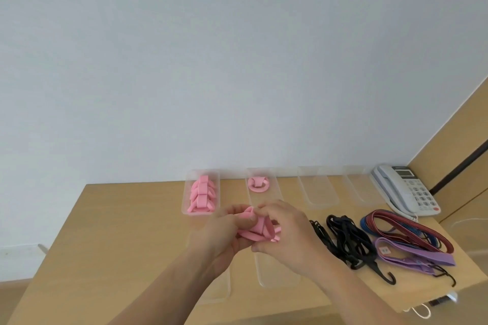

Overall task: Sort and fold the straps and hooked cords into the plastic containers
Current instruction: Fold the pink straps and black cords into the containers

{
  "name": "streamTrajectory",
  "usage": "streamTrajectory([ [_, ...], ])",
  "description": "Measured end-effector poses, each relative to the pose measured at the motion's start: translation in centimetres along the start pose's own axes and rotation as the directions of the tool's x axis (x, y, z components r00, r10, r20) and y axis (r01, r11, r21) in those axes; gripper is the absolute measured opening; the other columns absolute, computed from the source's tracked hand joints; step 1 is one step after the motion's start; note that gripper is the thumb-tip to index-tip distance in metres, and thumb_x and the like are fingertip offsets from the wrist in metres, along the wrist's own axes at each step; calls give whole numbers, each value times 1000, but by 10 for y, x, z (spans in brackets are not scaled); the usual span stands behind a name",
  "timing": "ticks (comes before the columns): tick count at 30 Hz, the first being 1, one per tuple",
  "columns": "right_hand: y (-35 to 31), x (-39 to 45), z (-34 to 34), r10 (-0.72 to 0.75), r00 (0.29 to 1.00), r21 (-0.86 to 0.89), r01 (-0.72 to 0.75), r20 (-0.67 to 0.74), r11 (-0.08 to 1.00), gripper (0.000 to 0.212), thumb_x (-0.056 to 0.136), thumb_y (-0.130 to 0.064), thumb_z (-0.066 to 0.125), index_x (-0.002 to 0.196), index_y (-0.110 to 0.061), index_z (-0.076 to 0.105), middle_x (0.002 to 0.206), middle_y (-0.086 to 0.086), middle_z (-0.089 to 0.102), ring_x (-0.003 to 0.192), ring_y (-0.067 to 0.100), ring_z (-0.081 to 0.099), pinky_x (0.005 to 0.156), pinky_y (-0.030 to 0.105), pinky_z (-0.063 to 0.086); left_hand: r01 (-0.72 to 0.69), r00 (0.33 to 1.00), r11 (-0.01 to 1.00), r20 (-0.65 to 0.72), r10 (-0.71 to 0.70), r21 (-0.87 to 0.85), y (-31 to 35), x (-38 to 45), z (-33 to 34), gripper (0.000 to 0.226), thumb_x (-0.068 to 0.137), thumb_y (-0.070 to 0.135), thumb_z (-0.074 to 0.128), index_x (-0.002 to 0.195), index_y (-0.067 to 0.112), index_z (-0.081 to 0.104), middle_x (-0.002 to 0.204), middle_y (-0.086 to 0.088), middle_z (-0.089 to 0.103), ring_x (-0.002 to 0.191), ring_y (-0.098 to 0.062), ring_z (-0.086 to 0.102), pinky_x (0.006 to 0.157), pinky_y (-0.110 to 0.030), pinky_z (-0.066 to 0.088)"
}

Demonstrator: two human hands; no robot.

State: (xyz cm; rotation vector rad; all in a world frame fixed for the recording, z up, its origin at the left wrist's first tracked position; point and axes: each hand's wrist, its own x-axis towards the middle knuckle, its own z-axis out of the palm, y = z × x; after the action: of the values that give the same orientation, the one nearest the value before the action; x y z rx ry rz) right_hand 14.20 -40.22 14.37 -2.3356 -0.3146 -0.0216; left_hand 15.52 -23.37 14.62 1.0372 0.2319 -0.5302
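Left hand (224, 229): fingers curled on pink strap (257, 229)
Right hand (282, 229): fingers pinching same strap
Far-left container (190, 179): folded pink straps
Right worktop (118, 232): black cords (348, 240)

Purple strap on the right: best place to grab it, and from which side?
Grip the purple strap at its flat left loop end, coming from above. That end lies bare on the table; its right part runs under the red cords.

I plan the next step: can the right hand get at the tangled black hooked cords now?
Probably not yet: the right hand and left hand both grip a pink strap. The tangled black hooked cords lie uncovered on the wooden table just beside it, nothing between.
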Motion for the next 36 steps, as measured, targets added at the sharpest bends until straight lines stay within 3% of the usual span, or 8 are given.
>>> streamTrajectory([
  [7, 41, 33, 0, 51, 997, 21, -52, 54, 998, 41, 70, -18, 84, 98, -42, 68, 97, -15, 70, 92, 5, 66, 81, 32, 57, 59, 995, 992, -84, -49, 112, -14, 41, -1, 25, 93, 1, 68, 118, -2, 65, 108, -23, 76, 91, -27, 77, 83, -38, 63],
  [12, 82, 67, -10, 101, 993, -26, -99, 68, 995, 30, 79, -14, 79, 101, -32, 72, 94, -15, 70, 88, 4, 64, 77, 26, 55, 105, 966, 916, -260, -1, 387, -22, 91, -4, 25, 95, 31, 72, 116, 17, 68, 117, -9, 71, 100, -21, 70, 89, -38, 62],
  [16, 125, 117, -9, 126, 990, -130, -116, 67, 985, 27, 82, -15, 76, 105, -23, 65, 97, -11, 68, 85, 10, 62, 76, 28, 53, 114, 927, 666, -320, 196, 737, -27, 139, -7, 33, 96, 34, 66, 128, 25, 62, 124, 8, 64, 110, -13, 62, 98, -37, 53],
  [19, 153, 150, 2, 136, 984, -202, -111, 118, 973, 24, 85, -13, 69, 106, -17, 59, 94, -9, 65, 83, 16, 62, 70, 26, 50, 180, 913, 516, -338, 230, 838, -30, 171, -5, 42, 95, 33, 66, 135, 22, 58, 125, 4, 64, 106, -15, 63, 98, -39, 53],
  [21, 162, 164, 9, 144, 974, -218, -104, 175, 970, 25, 89, -13, 63, 112, -15, 57, 90, -18, 59, 81, 10, 57, 66, 14, 42, 248, 899, 533, -397, 184, 809, -31, 187, -5, 43, 96, 32, 66, 135, 19, 56, 117, 3, 66, 103, -19, 65, 94, -40, 54],
  [25, 174, 180, 22, 152, 950, -295, -68, 272, 953, 34, 90, -17, 63, 122, -13, 57, 117, 2, 61, 94, 24, 62, 70, 27, 40, 313, 869, 572, -472, 149, 758, -35, 209, -9, 31, 93, 24, 67, 123, 19, 63, 97, 2, 74, 92, -19, 71, 85, -38, 58],
  [30, 177, 190, 26, 63, 963, -294, 17, 261, 956, 15, 90, -7, 60, 96, -20, 64, 107, -11, 49, 88, 7, 40, 74, 18, 29, 334, 853, 613, -506, 128, 716, -35, 216, -11, 28, 83, 5, 58, 104, 24, 62, 69, 1, 76, 78, -14, 73, 74, -34, 59],
  [36, 189, 191, 36, 51, 964, -370, 51, 260, 928, 21, 87, -13, 70, 104, -26, 73, 120, -1, 49, 116, 19, 44, 85, 19, 32, 299, 853, 658, -503, 141, 691, -39, 218, -13, 24, 85, 6, 63, 101, 23, 62, 67, 2, 76, 80, -16, 73, 65, -30, 54],
])
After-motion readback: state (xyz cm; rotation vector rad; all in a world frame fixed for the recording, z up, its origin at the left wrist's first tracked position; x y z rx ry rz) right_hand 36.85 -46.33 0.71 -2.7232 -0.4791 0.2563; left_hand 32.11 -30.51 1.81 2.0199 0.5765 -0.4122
